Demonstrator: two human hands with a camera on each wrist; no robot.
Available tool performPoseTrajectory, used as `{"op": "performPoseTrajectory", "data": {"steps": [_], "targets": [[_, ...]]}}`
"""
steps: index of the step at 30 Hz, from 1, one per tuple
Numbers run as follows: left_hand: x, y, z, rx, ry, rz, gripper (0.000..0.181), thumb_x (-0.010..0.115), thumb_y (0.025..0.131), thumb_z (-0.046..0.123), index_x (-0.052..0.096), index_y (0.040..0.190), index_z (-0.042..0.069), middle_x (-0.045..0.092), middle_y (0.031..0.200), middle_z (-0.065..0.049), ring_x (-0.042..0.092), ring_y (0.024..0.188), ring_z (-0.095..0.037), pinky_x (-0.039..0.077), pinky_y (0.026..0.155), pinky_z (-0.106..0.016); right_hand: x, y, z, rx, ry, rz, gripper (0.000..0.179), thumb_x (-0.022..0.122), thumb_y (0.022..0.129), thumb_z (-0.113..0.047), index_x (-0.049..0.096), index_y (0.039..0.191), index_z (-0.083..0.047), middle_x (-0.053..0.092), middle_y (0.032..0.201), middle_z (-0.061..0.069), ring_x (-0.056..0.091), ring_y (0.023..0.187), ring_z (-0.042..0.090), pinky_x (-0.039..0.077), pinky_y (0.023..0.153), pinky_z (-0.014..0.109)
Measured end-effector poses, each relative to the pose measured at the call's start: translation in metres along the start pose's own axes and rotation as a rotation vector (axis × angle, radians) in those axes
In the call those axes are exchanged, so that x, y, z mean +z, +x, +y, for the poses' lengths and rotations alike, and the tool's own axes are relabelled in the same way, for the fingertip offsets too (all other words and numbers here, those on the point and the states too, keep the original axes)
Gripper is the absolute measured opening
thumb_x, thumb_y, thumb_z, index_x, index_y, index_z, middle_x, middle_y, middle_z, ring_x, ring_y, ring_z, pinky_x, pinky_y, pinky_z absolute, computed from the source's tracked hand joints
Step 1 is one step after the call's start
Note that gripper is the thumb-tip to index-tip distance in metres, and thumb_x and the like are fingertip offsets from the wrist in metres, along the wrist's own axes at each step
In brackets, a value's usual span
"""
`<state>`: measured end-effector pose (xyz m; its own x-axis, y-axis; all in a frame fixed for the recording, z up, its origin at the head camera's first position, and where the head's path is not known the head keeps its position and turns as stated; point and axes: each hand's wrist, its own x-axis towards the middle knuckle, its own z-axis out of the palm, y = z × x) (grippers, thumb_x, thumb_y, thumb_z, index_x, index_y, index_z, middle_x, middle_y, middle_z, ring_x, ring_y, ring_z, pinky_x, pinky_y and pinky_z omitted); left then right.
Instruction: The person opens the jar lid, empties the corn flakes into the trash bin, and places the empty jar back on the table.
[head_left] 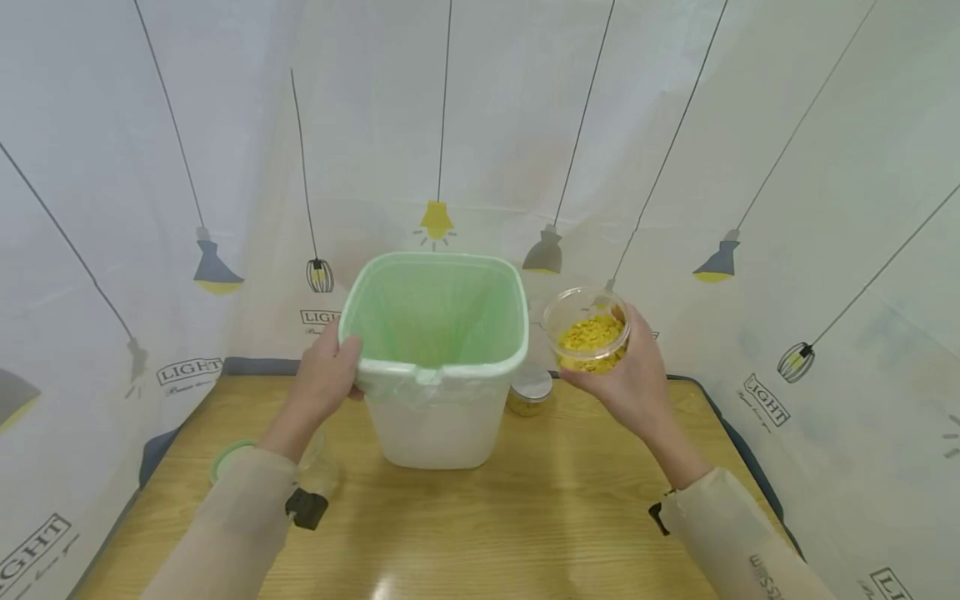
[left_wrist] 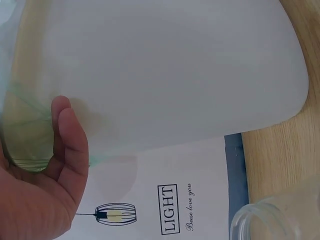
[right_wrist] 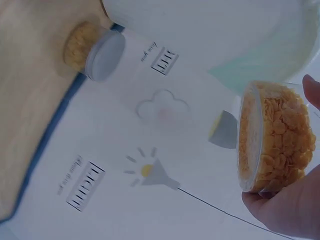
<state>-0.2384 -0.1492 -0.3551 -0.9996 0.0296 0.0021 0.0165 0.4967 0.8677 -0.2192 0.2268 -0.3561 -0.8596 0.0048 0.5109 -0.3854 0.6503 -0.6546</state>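
Note:
A white trash bin (head_left: pixel 442 429) lined with a pale green bag (head_left: pixel 420 308) stands on the wooden table, its mouth facing me. My left hand (head_left: pixel 326 375) grips the rim at its left side; in the left wrist view the fingers (left_wrist: pixel 73 135) curl over the edge. To the right of the bin, my right hand (head_left: pixel 633 375) holds up a clear, open plastic jar (head_left: pixel 555 321) tilted toward the bin. Yellow flakes (head_left: pixel 596 337), like cornflakes, lie inside it. In the right wrist view, the flakes (right_wrist: pixel 285 135) are packed against the jar's bottom.
Behind the bin's right side sits another jar of yellow flakes with a silver lid (head_left: pixel 532 383). Partly hidden by my left forearm are a green-rimmed lid (head_left: pixel 231 454) and a clear jar (head_left: pixel 321 471). A lamp-printed curtain (head_left: pixel 480 125) hangs around the table's back and sides.

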Motion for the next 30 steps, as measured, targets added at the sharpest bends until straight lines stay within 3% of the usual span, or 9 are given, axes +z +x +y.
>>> {"op": "performPoseTrajectory", "data": {"steps": [9, 18, 25, 30], "targets": [[0.001, 0.001, -0.003, -0.018, -0.015, 0.015, 0.05, 0.029, 0.099, 0.034, 0.036, 0.142, 0.009, 0.06, 0.102, -0.02, 0.06, 0.078, -0.028, 0.06, 0.065, -0.04, -0.005, 0.049, -0.029, -0.137, -0.084, -0.02, 0.092, 0.092, 0.06, -0.021, 0.044, 0.138, -0.012, 0.059, 0.124, 0.006, 0.054, 0.115, 0.024, 0.046, 0.096, 0.047], [0.004, 0.001, -0.005, -0.02, -0.036, 0.032, 0.052, 0.029, 0.099, 0.034, 0.032, 0.146, 0.012, 0.06, 0.105, -0.019, 0.06, 0.08, -0.028, 0.059, 0.065, -0.037, 0.004, 0.083, -0.048, -0.126, -0.197, -0.079, 0.087, 0.091, 0.06, -0.02, 0.048, 0.135, -0.016, 0.06, 0.122, 0.003, 0.055, 0.113, 0.024, 0.049, 0.096, 0.046], [0.004, 0.0, -0.005, -0.014, -0.053, 0.035, 0.05, 0.03, 0.1, 0.032, 0.033, 0.146, 0.012, 0.06, 0.108, -0.018, 0.06, 0.082, -0.028, 0.059, 0.068, -0.041, 0.013, 0.098, -0.06, -0.146, -0.282, -0.139, 0.073, 0.088, 0.065, -0.027, 0.052, 0.127, -0.015, 0.06, 0.112, 0.002, 0.054, 0.106, 0.022, 0.05, 0.095, 0.044], [0.004, 0.0, -0.005, -0.023, -0.061, 0.039, 0.05, 0.031, 0.1, 0.033, 0.034, 0.145, 0.013, 0.06, 0.106, -0.018, 0.059, 0.081, -0.028, 0.059, 0.066, -0.039, 0.019, 0.104, -0.071, -0.115, -0.314, -0.176, 0.079, 0.089, 0.062, -0.022, 0.049, 0.131, -0.013, 0.059, 0.117, 0.005, 0.052, 0.112, 0.025, 0.048, 0.099, 0.046]]}}
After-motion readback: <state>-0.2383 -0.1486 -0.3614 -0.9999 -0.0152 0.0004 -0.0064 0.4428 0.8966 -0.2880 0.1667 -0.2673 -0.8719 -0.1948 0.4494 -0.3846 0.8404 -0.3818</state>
